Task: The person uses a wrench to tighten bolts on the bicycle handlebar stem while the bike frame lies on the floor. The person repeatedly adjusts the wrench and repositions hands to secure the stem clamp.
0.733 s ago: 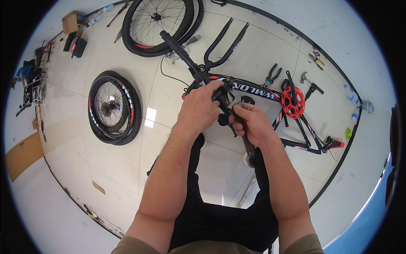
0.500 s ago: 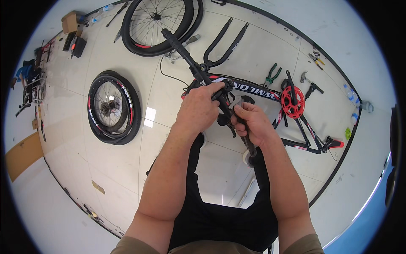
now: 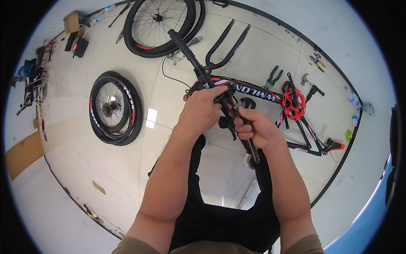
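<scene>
A black bicycle handlebar (image 3: 186, 51) slants across the middle, from the far left down toward my knees. My left hand (image 3: 199, 108) is closed around its middle, the index finger stretched along the clamp and lever area (image 3: 230, 88). In my right hand (image 3: 259, 126) is a wrench (image 3: 253, 151), its handle end pointing back toward me. The wrench's head is mostly hidden by my fingers, close to the bar; whether it touches a bolt I cannot tell. Beneath lies a black, white and red bicycle frame (image 3: 253, 91) with a red chainring (image 3: 294, 104).
Two wheels with tyres (image 3: 136, 91) lie left, more wheels (image 3: 192, 25) at the far side. A black fork (image 3: 228, 57), green-handled pliers (image 3: 274, 76), a hammer (image 3: 308, 80) and yellow-handled pliers (image 3: 318, 62) rest on the tiled floor. At far left, a person (image 3: 26, 70) is beside bicycle parts.
My right hand has turned slightly, and the wrench's head, seen before near the bar, is now mostly covered. My left hand keeps its hold. The whole view has shifted a little.
</scene>
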{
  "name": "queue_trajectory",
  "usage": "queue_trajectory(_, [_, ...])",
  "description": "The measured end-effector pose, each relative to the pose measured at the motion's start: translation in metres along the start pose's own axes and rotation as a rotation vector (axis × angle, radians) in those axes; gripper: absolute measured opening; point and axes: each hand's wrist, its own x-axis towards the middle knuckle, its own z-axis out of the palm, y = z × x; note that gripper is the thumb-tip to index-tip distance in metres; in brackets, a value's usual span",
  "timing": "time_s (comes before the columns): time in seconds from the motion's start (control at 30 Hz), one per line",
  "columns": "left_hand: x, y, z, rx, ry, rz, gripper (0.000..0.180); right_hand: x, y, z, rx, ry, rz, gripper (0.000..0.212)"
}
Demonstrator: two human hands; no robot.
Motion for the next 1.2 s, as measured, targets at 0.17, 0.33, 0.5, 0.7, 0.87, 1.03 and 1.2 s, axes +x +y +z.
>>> queue_trajectory(0.17, [0.001,-0.004,0.002,0.005,0.044,0.04,0.051,-0.006,0.003,0.009,-0.298,0.196,-0.143,0.023])
queue_trajectory(0.33, [-0.001,0.009,0.0,0.052,0.055,-0.031,0.046,0.007,0.025,0.001,-0.973,0.441,-0.569,0.017])
queue_trajectory(0.5, [0.0,0.005,0.002,0.056,0.065,-0.01,0.043,0.012,0.032,-0.003,-1.054,0.449,-0.748,0.014])
queue_trajectory(0.7, [-0.001,0.004,0.002,0.046,0.059,0.014,0.043,0.01,0.03,-0.002,-1.13,0.47,-0.73,0.016])
queue_trajectory(0.87, [0.001,0.002,0.003,0.037,0.04,0.01,0.044,0.017,0.033,-0.004,-0.991,0.444,-0.732,0.013])
queue_trajectory(1.03, [0.0,0.004,0.002,0.047,0.02,-0.009,0.045,0.022,0.033,-0.008,-0.989,0.448,-0.705,0.014])
queue_trajectory(1.2, [0.0,0.004,0.001,0.05,0.032,0.0,0.045,0.024,0.035,-0.009,-0.937,0.448,-0.726,0.018])
